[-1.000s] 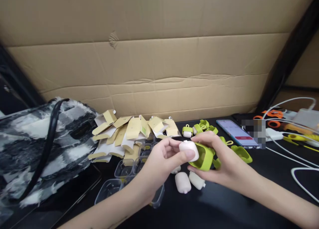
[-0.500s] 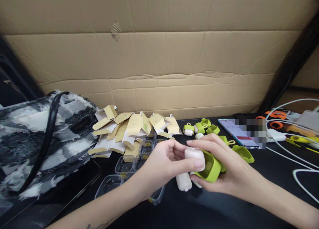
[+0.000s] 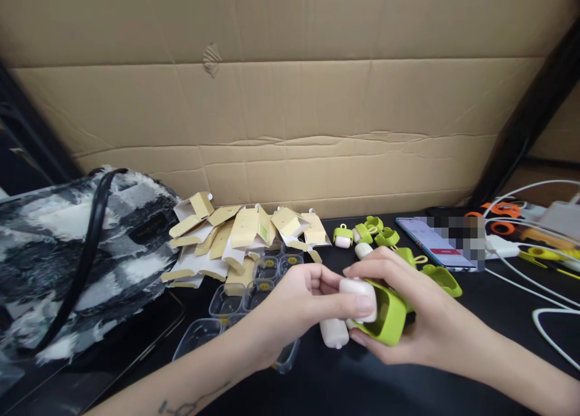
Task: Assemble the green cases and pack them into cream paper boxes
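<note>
My left hand [image 3: 294,304] pinches a small white rounded case [image 3: 354,295] between thumb and fingers. Its right side sits at the opening of a green cover [image 3: 393,319], which my right hand [image 3: 428,319] grips from the far side. The fingertips of both hands almost meet around the two pieces. Below them, a second white piece [image 3: 334,334] with a small nub lies on the black table. Beyond my right hand are more green covers [image 3: 441,280], some with loops, and a white piece [image 3: 362,250]. One green-topped white piece [image 3: 343,236] stands farther back.
Opened cardboard boxes [image 3: 247,226] are piled at the back. Clear plastic containers [image 3: 226,299] stand in front of them, partly behind my left arm. A furry black-and-white bag [image 3: 131,223] is at left. A phone [image 3: 430,241], white cables [image 3: 539,289] and orange-handled tools [image 3: 502,227] lie at right.
The green cover has turned slightly, and both pieces have shifted a little down and to the right. The white case stays at the cover's opening. My left forearm shows more of its tattoo.
</note>
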Demonstrator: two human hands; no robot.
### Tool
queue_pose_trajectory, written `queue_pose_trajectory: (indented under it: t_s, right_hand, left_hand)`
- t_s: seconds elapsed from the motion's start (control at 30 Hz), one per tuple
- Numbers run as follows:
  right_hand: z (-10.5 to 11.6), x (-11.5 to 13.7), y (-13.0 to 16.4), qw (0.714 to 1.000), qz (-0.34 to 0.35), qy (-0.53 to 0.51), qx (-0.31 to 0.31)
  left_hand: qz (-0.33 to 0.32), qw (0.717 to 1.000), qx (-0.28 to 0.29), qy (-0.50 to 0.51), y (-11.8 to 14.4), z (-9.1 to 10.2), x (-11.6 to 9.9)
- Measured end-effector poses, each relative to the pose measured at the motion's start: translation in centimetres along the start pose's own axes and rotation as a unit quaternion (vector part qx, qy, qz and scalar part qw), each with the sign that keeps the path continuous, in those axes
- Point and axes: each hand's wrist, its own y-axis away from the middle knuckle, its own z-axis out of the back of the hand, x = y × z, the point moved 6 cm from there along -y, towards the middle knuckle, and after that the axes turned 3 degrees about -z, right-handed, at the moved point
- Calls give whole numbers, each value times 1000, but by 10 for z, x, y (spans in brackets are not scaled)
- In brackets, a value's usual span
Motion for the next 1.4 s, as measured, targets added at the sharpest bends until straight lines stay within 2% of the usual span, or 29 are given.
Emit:
queue_pose_trajectory:
  t_s: [0.1, 0.27, 0.43, 0.57, 0.67, 0.8, 0.9, 1.07, 1.17, 1.3, 1.4]
  right_hand:
    - [-4, 2, 0, 1000, -11, 13, 12]
    - [-4, 3, 2, 997, -8, 76, -2]
    - [-3, -7, 8, 996, -20, 52, -68]
    - [-9, -8, 14, 993, -18, 19, -115]
    - [-14, -1, 13, 996, 22, 23, -79]
    - [-7, 2, 6, 1000, 26, -10, -9]
    - [5, 2, 2, 998, 16, -41, -33]
    - [7, 10, 5, 995, 78, 16, -57]
    - [6, 17, 10, 988, 111, 69, -80]
    - [4, 28, 16, 972, 157, 138, -106]
    - [2, 31, 20, 968, 162, 158, -109]
  left_hand:
    - [29, 1000, 1, -10, -1, -1, 5]
    - [49, 999, -2, 7, -1, -2, 11]
    - [24, 991, 15, 128, 1, -15, 15]
    - [56, 980, 55, 181, 4, -34, 24]
    - [71, 979, 41, 187, 5, -38, 28]
    - [7, 990, 14, 137, 4, -26, 18]
    - [-29, 997, 7, 74, 4, -18, 9]
    - [-24, 999, -46, 4, 7, -10, 9]
    - [-40, 998, -49, -8, 7, -12, 11]
    - [-100, 994, -26, -29, 7, -19, 11]
    - [-134, 989, -39, -55, 9, -24, 11]
